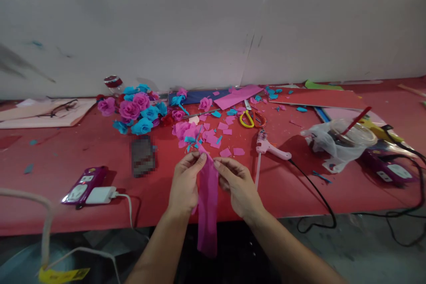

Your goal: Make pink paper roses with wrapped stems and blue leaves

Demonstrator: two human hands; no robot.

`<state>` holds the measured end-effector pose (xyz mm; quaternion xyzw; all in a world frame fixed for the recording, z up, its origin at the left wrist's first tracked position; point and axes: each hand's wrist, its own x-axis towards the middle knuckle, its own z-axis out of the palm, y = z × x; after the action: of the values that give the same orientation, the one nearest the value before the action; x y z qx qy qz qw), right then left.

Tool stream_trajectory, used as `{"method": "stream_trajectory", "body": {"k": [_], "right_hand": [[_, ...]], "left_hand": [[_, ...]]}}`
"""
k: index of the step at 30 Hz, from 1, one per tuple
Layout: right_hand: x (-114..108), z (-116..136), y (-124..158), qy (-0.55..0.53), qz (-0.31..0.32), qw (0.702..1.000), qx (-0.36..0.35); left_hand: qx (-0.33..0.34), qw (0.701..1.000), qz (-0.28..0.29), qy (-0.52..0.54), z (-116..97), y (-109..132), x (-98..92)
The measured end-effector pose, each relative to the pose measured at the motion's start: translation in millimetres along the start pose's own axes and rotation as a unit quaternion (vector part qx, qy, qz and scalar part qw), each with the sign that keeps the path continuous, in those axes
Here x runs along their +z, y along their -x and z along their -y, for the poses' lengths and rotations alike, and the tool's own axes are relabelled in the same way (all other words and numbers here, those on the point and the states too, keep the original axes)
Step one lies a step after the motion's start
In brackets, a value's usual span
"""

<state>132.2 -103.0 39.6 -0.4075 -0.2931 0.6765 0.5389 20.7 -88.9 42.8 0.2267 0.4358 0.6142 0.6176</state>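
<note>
So the pink strip (208, 204) is right in the lower middle of the frame, running up and down between the two hands, with its top end up at the fingertips and its tail hanging past the front edge of the red table (166, 199). Left hand (187, 177) has thumb and fingers closed in a pinch on the strip's left edge, close to the top. Right hand (238, 182) is pinching the opposite edge at about the same height, thumb against fingertips, the other fingers loosely curled. Can't really tell whether the strip's tip touches the blue bits (191, 140) just above it, it's kinda blurry there. Right above the hands, center of the frame, there's a pink flower (184, 128) with pink scraps (211, 137) scattered to its right. The glue gun (271, 148) lies right of center, near the right hand, and the scissors (246, 120) sit just above it. Left of center you've got a phone (143, 157), with a bunch of pink and blue flowers (140, 108) above it.
</note>
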Motion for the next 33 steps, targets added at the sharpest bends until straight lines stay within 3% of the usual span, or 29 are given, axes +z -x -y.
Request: {"method": "stream_trajectory", "body": {"k": [5,8,12,14,16,20,23,28,30,33], "right_hand": [[2,-1,1,-0.049,0.031,0.997,0.049],[4,-6,3,-0.05,0.033,0.998,0.035],[8,-8,7,0.077,-0.018,0.994,-0.075],[10,-7,8,0.168,-0.044,0.975,-0.14],[12,-7,8,0.249,-0.051,0.943,-0.213],[21,-6,11,0.391,-0.024,0.852,-0.348],[30,11,14,0.443,0.024,0.818,-0.366],[47,77,5,0.42,0.051,0.805,-0.416],[54,97,-2,0.41,0.118,0.817,-0.387],[65,101,-7,0.384,0.219,0.852,-0.281]], "left_hand": [[-0.004,1.0,0.008,0.011,-3,-2,-0.8],[-0.026,0.999,0.027,0.009,-5,-3,-1.5],[0.091,0.989,-0.018,-0.113,-11,1,0.3],[0.123,0.976,-0.034,-0.179,-18,6,3.6],[0.115,0.972,-0.026,-0.201,-26,13,8.1],[0.112,0.979,-0.049,-0.165,-40,19,14.6],[0.11,0.987,-0.054,-0.103,-59,16,13.9],[0.048,0.997,0.048,-0.046,-112,18,9.2],[0.047,0.994,0.079,-0.058,-128,23,8.5],[0.079,0.991,0.058,-0.087,-133,26,7.1]]}}
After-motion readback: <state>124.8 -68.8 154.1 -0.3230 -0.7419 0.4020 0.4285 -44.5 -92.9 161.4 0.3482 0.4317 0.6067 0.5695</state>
